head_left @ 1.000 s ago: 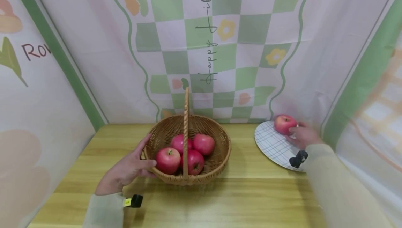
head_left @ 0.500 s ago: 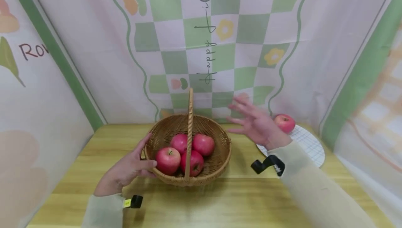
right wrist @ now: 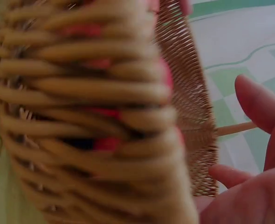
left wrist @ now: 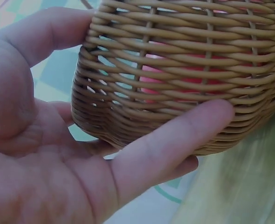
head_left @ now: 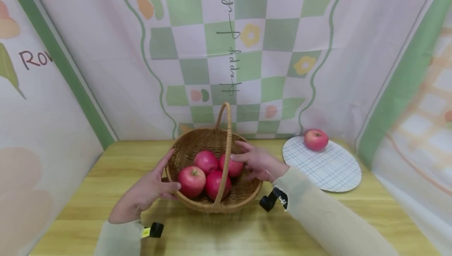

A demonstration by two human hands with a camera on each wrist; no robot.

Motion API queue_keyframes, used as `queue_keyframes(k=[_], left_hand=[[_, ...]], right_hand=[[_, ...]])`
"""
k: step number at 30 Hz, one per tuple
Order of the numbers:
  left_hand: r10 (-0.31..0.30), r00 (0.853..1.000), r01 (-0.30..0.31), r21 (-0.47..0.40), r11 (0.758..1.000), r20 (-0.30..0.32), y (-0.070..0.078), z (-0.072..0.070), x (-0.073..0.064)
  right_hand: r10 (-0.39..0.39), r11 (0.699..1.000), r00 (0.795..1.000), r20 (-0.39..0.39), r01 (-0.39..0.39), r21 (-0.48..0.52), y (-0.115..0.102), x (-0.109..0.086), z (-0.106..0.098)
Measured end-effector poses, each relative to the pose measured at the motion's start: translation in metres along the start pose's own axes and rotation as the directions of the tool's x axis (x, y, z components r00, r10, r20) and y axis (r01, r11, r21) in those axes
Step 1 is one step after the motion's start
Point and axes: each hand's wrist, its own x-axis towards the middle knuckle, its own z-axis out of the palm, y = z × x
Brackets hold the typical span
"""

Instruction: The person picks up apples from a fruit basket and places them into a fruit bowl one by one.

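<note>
A brown wicker basket (head_left: pixel 205 208) with an arched handle (head_left: pixel 226 158) stands mid-table, holding several red apples (head_left: pixel 192 181). My left hand (head_left: pixel 150 189) grips its left side; in the left wrist view the fingers (left wrist: pixel 175 149) spread round the woven wall (left wrist: pixel 184 74). At the right rim is my right hand (head_left: pixel 263 164), its fingers reaching over the edge beside the right-hand apple (head_left: pixel 233 166). In the right wrist view the hand (right wrist: pixel 254 186) has its fingers apart next to the blurred basket wall (right wrist: pixel 91 102). Whether it touches an apple is unclear.
A round white mat or plate with blue grid lines (head_left: pixel 332 171) lies at the back right, bearing one red apple (head_left: pixel 316 140) near its far edge. The wooden table (head_left: pixel 197 236) meets printed cloth walls (head_left: pixel 282 52) at the back and sides.
My right hand has let go of the apple on the white round and come left to the basket's right rim. The basket has turned slightly, its handle shifting right. My left hand keeps its hold.
</note>
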Motion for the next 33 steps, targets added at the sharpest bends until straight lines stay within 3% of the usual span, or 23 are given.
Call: queue_keyframes(k=[11,16,24,28,31,33], left_hand=[[-0.032,0.998,0.035,0.056,0.998,-0.051,0.003,0.007,-0.003],[-0.034,0.998,0.036,0.042,0.998,-0.046,0.002,0.005,-0.001],[0.002,1.000,-0.001,0.029,1.000,-0.009,0.003,0.002,-0.001],[0.010,1.000,-0.010,0.028,1.000,-0.003,0.003,0.003,-0.001],[0.007,1.000,-0.007,0.027,1.000,-0.003,0.003,0.003,-0.002],[0.009,1.000,-0.009,0.024,1.000,0.002,0.002,0.003,-0.002]], right_hand=[[-0.123,0.990,0.989,-0.076,0.117,-0.078,0.031,0.024,0.019],[-0.169,0.983,0.978,-0.124,0.157,-0.099,0.031,0.026,0.024],[-0.250,0.956,0.967,-0.055,0.238,-0.174,0.034,0.027,0.024],[-0.284,0.938,0.954,-0.093,0.257,-0.233,0.034,0.026,0.023],[-0.315,0.933,0.940,-0.135,0.280,-0.225,0.032,0.024,0.021],[-0.312,0.942,0.941,-0.135,0.287,-0.174,0.031,0.023,0.021]])
